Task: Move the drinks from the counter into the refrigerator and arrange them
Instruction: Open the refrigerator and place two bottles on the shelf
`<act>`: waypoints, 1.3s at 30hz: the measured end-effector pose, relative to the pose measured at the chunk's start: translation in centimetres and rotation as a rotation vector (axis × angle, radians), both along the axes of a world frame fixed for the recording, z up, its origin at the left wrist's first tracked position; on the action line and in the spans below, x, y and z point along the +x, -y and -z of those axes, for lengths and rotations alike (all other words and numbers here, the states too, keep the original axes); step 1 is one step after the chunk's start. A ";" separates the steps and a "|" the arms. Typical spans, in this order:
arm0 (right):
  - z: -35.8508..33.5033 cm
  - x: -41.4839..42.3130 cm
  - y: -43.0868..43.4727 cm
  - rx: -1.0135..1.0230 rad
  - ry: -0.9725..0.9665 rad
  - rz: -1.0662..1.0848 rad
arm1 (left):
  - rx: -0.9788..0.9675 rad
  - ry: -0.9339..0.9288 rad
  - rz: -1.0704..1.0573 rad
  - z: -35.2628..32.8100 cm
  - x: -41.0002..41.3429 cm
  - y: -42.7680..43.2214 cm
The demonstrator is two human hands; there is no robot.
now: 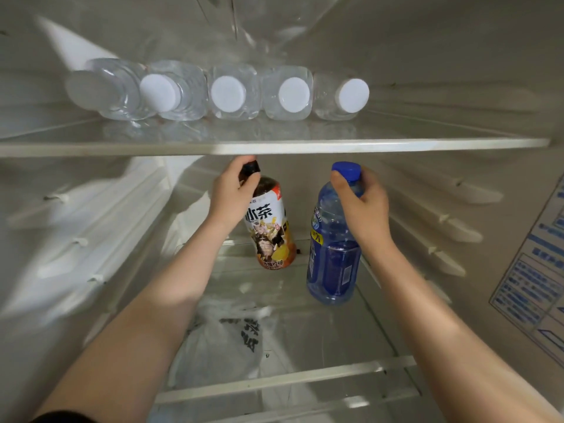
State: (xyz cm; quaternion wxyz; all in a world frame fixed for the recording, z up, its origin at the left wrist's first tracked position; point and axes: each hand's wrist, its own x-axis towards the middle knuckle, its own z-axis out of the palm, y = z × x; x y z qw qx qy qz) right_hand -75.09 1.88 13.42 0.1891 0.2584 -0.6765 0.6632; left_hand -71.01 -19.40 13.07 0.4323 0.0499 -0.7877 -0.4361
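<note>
Refrigerator interior, left hand (230, 193) gripping tea bottle (270, 227) by its neck, right hand (364, 206) gripping blue bottle (332, 248) below its cap, both upright on glass shelf (305, 306).

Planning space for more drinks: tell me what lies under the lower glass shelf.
Through the lower shelf a crumpled plastic bag with dark print shows. What it holds is covered by the bag itself; the left arm hides the space beside it.

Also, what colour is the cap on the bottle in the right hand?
Blue; the cap shows clearly in the head view.
</note>
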 end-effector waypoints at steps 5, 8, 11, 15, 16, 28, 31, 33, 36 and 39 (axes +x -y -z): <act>1.1 -0.1 0.1 -0.013 0.026 0.012 | -0.003 0.059 0.106 0.4 -0.4 -1.9; 2.9 1.0 -0.4 -0.043 0.014 -0.027 | -0.024 0.108 0.180 1.0 -0.5 -2.9; 5.7 2.0 -0.9 -0.016 -0.030 -0.026 | -0.091 0.151 0.165 1.7 -0.6 -2.9; 9.1 2.7 -1.3 0.076 -0.072 0.028 | -0.011 0.241 0.145 4.5 -0.2 -2.7; 9.4 2.7 -1.4 0.099 -0.076 0.042 | 0.009 0.255 0.129 5.4 -0.1 -2.7; 10.0 -0.2 1.0 0.159 -0.044 0.087 | 0.015 0.235 0.061 6.7 0.3 -1.7; 9.6 -0.9 1.8 0.199 -0.014 0.095 | 0.023 0.243 0.056 6.6 0.5 -2.0; 9.3 -1.1 1.9 0.212 -0.004 0.094 | 0.054 0.258 0.051 6.7 0.8 -2.5; 9.3 -0.9 1.4 0.242 0.030 0.069 | 0.112 0.278 -0.018 6.8 1.6 -3.2; 10.1 0.0 0.5 0.305 0.137 0.071 | 0.156 0.256 -0.127 6.8 2.9 -4.0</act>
